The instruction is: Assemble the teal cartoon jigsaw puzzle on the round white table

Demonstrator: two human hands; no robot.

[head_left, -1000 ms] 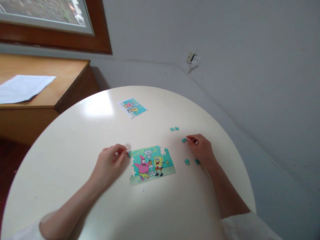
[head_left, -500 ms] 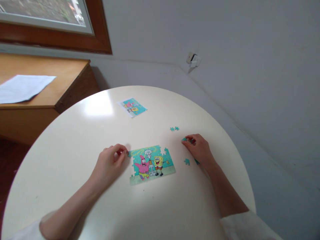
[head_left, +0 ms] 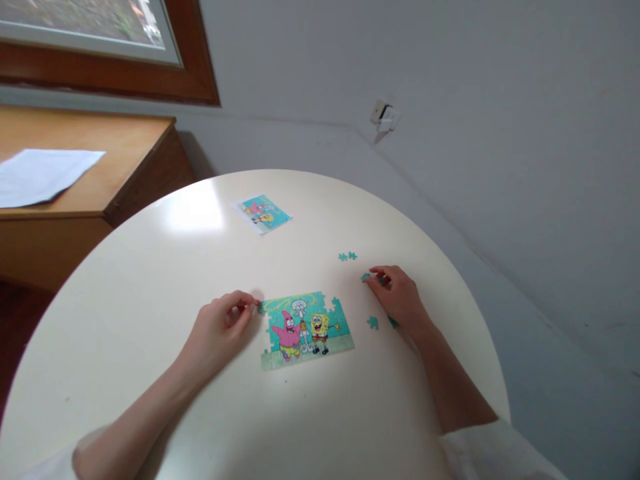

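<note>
A partly assembled jigsaw puzzle [head_left: 305, 327] with cartoon figures on a teal ground lies flat on the table, with gaps along its left edge and upper right. At its top left corner, my left hand [head_left: 225, 325] pinches a small teal puzzle piece [head_left: 261, 307] against the edge. My right hand [head_left: 397, 297] rests on the table to the right of the puzzle, thumb and forefinger closed around a teal puzzle piece [head_left: 366, 277]. More teal shows under its fingers and by the wrist, partly hidden. A loose piece [head_left: 373, 323] lies between that hand and the puzzle.
Two small teal pieces [head_left: 347, 256] lie beyond the puzzle's upper right. A printed picture [head_left: 263, 213] of the same scene sits farther back on the round white table [head_left: 310, 427]. On the left, a wooden cabinet [head_left: 125, 143] carries white paper [head_left: 47, 175].
The view has shifted slightly. My left hand has edged right toward the puzzle with its piece. Around its piece, my right hand's fingers have shifted a little, showing more of it.
</note>
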